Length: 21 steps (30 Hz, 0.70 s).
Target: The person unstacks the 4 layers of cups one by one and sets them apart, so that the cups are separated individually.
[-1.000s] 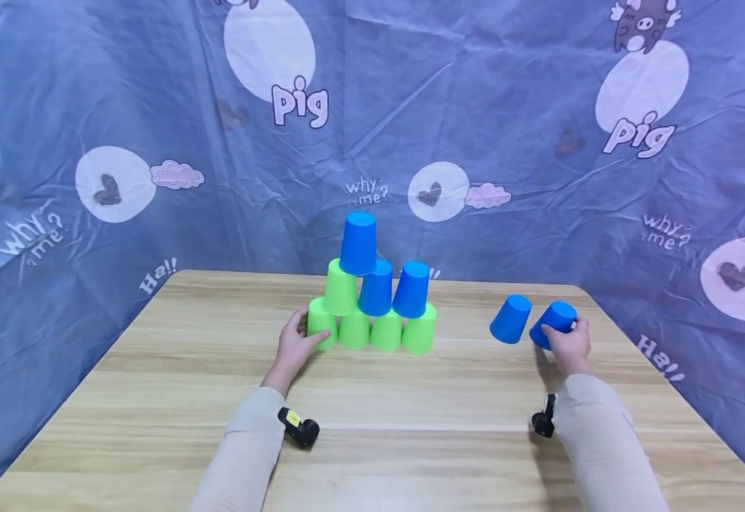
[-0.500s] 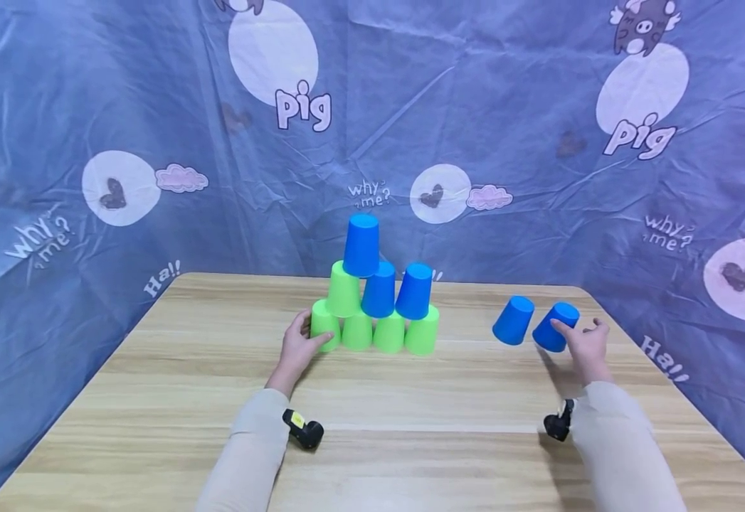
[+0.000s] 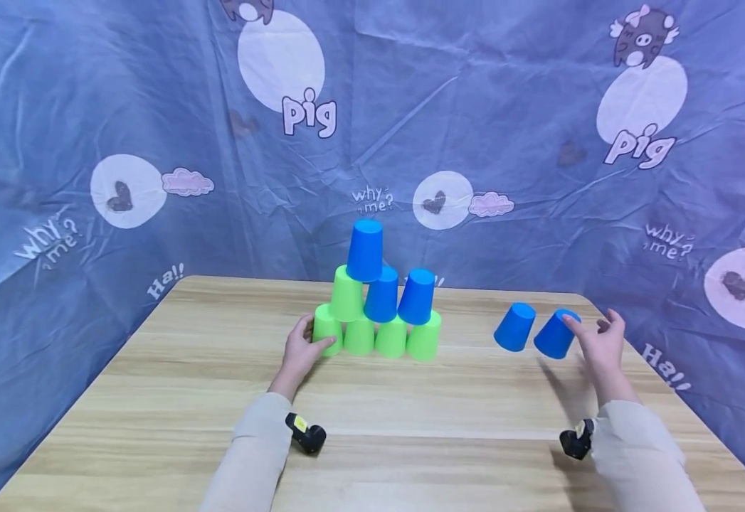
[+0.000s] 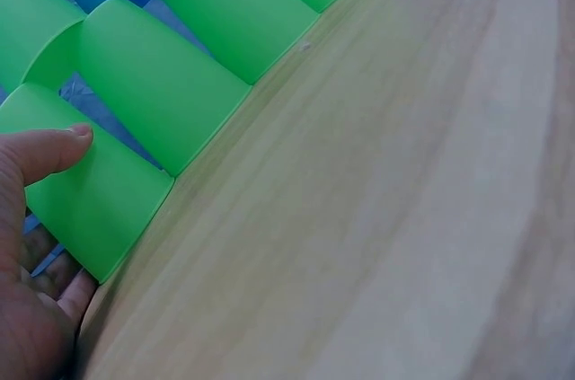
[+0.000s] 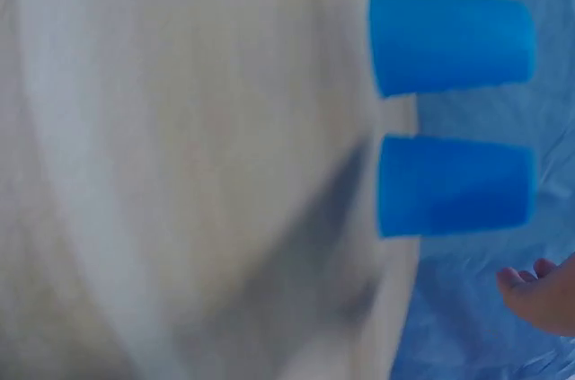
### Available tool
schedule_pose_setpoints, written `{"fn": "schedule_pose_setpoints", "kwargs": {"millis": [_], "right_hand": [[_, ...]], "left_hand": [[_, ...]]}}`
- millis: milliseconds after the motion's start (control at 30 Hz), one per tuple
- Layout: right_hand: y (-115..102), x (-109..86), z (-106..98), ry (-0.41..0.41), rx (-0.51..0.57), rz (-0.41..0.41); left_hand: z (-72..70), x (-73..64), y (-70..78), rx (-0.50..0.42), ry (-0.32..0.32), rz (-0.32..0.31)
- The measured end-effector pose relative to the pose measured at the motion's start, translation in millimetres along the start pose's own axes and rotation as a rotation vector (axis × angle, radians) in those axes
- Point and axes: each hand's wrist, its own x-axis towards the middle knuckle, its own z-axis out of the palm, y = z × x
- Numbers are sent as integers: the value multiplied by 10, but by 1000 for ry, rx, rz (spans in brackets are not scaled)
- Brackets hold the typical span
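Upside-down plastic cups form a pyramid in the head view: a bottom row of green cups (image 3: pixel 391 338), a second row of one green cup (image 3: pixel 346 295) and two blue cups (image 3: pixel 416 297), and a blue cup (image 3: pixel 365 252) on top. My left hand (image 3: pixel 298 353) holds the bottom row's leftmost green cup (image 4: pixel 103 196), thumb on its front and fingers round its far side. To the right, a blue cup (image 3: pixel 514 328) stands beside another blue cup (image 3: pixel 553 338). My right hand (image 3: pixel 604 352) is beside the latter, fingers spread; the right wrist view shows it apart from both cups.
Everything stands on a wooden table (image 3: pixel 410 455). Behind and at the sides hangs a blue patterned cloth (image 3: pixel 506 128). A black wrist camera (image 3: pixel 308 434) sits at the left sleeve, another black wrist camera (image 3: pixel 577 439) at the right sleeve.
My right hand has let go of the rightmost blue cup and drawn off to the right and up. The left hand keeps its hold; the view has tilted slightly.
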Motion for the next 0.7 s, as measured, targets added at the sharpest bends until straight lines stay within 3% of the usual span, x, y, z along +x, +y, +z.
{"fn": "schedule_pose_setpoints", "kwargs": {"millis": [167, 267, 467, 700], "right_hand": [[-781, -568, 108, -10, 85, -30], [-1116, -805, 213, -44, 120, -76], [-1480, -1022, 480, -137, 144, -217], [-1716, -1220, 794, -249, 185, -331]], "left_hand": [[16, 14, -22, 17, 9, -8], [15, 14, -37, 19, 15, -6], [2, 13, -42, 15, 3, -20], [6, 8, -28, 20, 1, -17]]}}
